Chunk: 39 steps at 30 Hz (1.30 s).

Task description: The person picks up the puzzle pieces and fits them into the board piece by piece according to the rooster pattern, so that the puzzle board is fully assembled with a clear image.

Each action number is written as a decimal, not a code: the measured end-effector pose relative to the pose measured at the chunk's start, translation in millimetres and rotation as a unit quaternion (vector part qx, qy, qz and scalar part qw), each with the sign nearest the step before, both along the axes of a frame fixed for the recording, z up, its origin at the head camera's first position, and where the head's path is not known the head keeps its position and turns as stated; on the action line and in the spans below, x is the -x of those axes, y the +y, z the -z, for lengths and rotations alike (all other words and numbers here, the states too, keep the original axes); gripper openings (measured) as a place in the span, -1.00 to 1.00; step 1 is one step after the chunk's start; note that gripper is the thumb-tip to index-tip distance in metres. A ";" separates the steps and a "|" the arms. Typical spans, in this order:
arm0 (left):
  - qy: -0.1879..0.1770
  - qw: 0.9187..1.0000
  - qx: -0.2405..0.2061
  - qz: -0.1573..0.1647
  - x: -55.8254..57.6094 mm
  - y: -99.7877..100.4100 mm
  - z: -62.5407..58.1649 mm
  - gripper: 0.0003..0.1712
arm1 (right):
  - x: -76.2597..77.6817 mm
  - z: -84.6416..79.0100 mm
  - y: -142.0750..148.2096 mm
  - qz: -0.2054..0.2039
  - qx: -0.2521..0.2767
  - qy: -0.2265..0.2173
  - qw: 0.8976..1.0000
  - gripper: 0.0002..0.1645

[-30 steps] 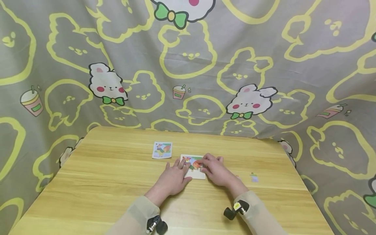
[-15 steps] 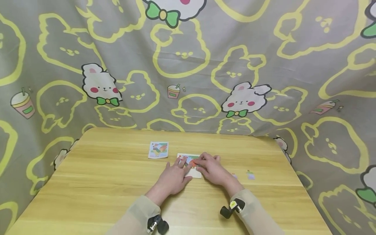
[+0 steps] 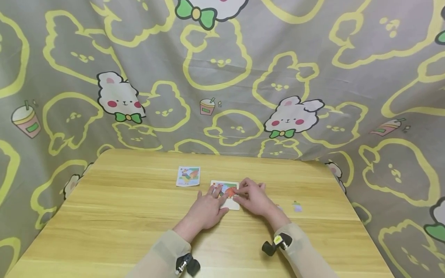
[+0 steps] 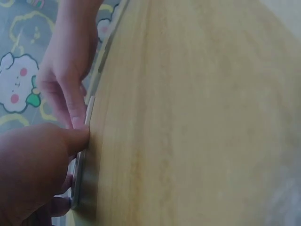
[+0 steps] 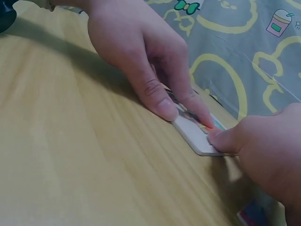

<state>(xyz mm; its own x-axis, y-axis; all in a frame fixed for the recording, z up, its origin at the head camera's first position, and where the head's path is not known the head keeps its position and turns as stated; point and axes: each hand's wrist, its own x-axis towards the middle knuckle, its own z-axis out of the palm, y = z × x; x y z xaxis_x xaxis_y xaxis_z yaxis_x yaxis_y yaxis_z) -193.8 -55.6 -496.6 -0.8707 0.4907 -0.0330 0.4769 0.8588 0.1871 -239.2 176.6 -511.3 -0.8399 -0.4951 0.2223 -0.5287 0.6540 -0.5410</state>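
A small white-framed jigsaw board [image 3: 229,205] with a colourful picture of a bird lies on the wooden table in the head view. My left hand [image 3: 206,211] rests over its left part, fingers stretched across the picture and thumb by the near edge. From the right, my right hand [image 3: 256,199] reaches in with thumb and index finger pinching at an orange jigsaw piece [image 3: 230,192]. Those right fingertips meet the board's end in the left wrist view, where the board [image 4: 79,174] shows edge-on. In the right wrist view, the left index fingertip [image 5: 207,121] presses on the picture.
A square picture card [image 3: 188,176] with a similar bird lies behind and left of the board. One loose jigsaw piece [image 3: 296,206] lies to the right; another [image 3: 279,207] is partly hidden by the right wrist. Patterned cloth [image 3: 222,77] hangs behind the table.
The right fingertips have drawn back slightly to the right, uncovering more of the orange part. The left hand stays on the board. The head view shifted a little.
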 end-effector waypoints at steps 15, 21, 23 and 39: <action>-0.014 1.000 -0.009 -0.004 0.4 1.3 -5.7 -0.33 | -0.4 -6.3 -2.7 -0.021 -0.072 0.072 0.995 -0.62; -0.006 1.000 -0.011 -0.002 0.7 0.2 -7.3 -0.33 | -1.9 -4.0 -4.8 -0.038 -0.100 0.112 0.988 -0.60; -0.007 1.000 -0.010 -0.003 0.7 0.1 -7.6 -0.33 | -1.1 -2.5 -4.1 -0.029 -0.090 0.097 0.991 -0.59; 0.008 1.000 0.007 -0.007 0.2 2.4 -2.5 -0.32 | 0.9 -7.6 -2.7 -0.024 -0.139 0.059 0.988 -0.47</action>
<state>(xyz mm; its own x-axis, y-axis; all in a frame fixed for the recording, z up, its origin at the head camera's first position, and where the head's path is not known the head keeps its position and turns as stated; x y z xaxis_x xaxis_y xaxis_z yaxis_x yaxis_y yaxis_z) -194.0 -53.3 -494.1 -0.8784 0.4773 -0.0255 0.4669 0.8682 0.1679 -240.1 173.9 -503.7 -0.7903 -0.5898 0.1659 -0.6114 0.7415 -0.2764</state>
